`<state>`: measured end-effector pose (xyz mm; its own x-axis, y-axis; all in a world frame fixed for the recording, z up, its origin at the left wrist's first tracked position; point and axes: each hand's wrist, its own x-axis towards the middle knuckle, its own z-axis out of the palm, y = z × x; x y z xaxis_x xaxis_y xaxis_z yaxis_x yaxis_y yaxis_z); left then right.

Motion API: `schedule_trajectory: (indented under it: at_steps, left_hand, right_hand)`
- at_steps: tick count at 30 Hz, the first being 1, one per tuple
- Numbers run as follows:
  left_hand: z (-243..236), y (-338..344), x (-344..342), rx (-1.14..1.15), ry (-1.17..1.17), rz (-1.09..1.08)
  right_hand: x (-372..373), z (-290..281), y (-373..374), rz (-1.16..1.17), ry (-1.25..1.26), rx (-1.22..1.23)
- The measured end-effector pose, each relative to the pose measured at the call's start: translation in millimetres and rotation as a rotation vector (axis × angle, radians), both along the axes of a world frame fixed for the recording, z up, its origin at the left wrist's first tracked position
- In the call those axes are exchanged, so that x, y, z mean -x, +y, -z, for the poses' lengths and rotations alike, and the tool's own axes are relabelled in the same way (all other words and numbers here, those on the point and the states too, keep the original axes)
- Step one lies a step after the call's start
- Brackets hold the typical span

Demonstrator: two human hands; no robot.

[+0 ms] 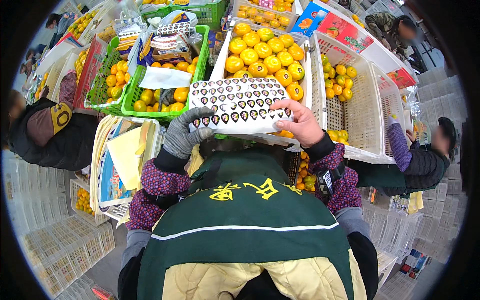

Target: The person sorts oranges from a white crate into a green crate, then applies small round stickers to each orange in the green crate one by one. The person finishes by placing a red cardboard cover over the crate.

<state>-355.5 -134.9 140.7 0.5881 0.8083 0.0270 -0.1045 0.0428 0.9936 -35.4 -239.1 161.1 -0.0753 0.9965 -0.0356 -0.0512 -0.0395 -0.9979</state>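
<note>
A white sheet of small dark drop-shaped stickers (239, 102) is stretched between my two hands, some of its spots bare. Wearing a grey knit glove, my left hand (185, 134) pinches the lower left corner with the thumb in front. My bare right hand (300, 122) grips the right end between thumb and fingers. Just beyond the sheet, a box heaped with orange mandarins (265, 52) is partly hidden by it. To the left stands a green basket (131, 100) with mandarins, a white paper and packs of sticker sheets (172, 37).
White plastic crates (350, 117) with some mandarins stand at the right. Left of me, a crate holds yellow paper sheets (127, 155). Other people work close by on the left (60, 130) and right (425, 155). Stacked white crates (65, 250) fill the floor at lower left.
</note>
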Motion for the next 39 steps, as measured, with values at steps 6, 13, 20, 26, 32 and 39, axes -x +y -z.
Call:
schedule_trajectory:
  at_steps: [6,13,20,26,32,39]
  left_hand:
    - [6,1,-5,0.152,0.066,-0.057]
    - [5,1,-7,0.037,0.070,-0.051]
    - [1,-1,-12,0.043,0.164,-0.145]
    - [7,0,-12,-0.195,0.436,-0.262]
    - [14,11,-12,-0.644,0.247,-0.346]
    - [10,4,-10,-0.213,0.204,-0.276]
  right_hand:
    - [-3,3,5,0.050,0.078,0.060]
    - [-2,12,10,0.123,0.171,0.058]
    - [-2,10,11,0.238,0.002,-0.056]
    - [-5,2,10,0.270,-0.136,0.081]
    - [-8,-6,8,0.259,-0.163,-0.025]
    - [-10,-13,12,0.213,-0.277,-0.023]
